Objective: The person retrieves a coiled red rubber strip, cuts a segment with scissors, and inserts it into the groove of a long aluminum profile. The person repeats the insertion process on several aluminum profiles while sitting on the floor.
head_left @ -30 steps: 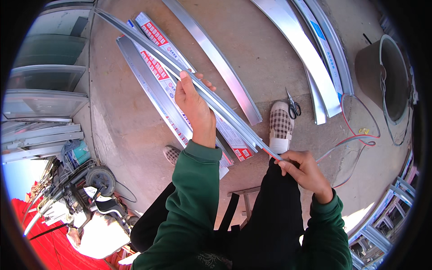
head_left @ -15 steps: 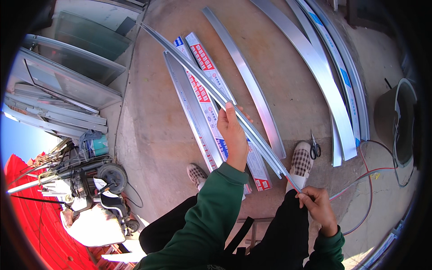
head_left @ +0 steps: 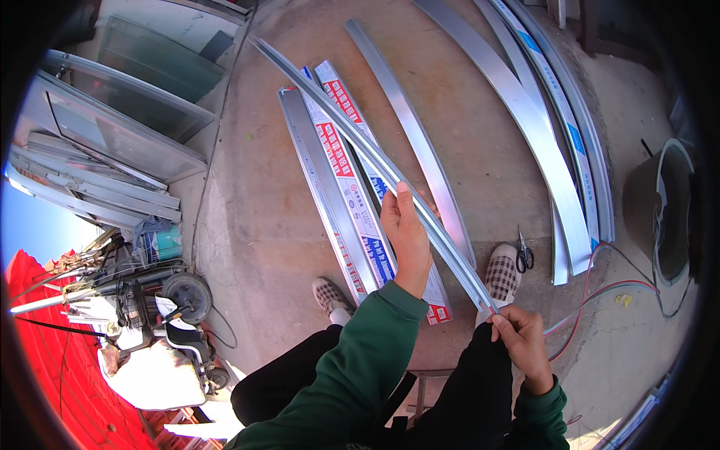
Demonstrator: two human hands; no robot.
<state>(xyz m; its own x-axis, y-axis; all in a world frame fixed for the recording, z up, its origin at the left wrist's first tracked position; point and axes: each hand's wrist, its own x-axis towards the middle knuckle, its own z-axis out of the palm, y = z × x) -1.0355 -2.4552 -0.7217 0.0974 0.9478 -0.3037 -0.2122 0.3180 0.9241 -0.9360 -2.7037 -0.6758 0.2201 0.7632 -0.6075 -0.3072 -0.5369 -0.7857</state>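
Note:
A long, narrow silver aluminium profile (head_left: 330, 105) slants from the far left down toward my right knee. My left hand (head_left: 409, 236) is wrapped round it past its middle, thumb on top. At the near end, my right hand (head_left: 521, 337) pinches a thin red-and-grey strip (head_left: 493, 310), its fingers close against the profile's end. Whether they also touch the profile is hidden. Beneath the profile, several film-wrapped aluminium profiles (head_left: 335, 150) with red and blue print lie on the ground. A bare silver profile (head_left: 412, 135) lies just right of them.
Black-handled scissors (head_left: 524, 259) lie beside my right shoe (head_left: 502, 276). Long silver profiles (head_left: 517, 112) are spread at the right, near a grey bucket (head_left: 649, 210). Red and grey strips (head_left: 581, 319) trail over the ground there. Framed panels (head_left: 127, 120) and a wheeled machine (head_left: 172, 315) stand left.
The held profile has shifted toward me and right, my left hand moving with it. The gap between its near end and my right hand has closed, covering most of the strip there.

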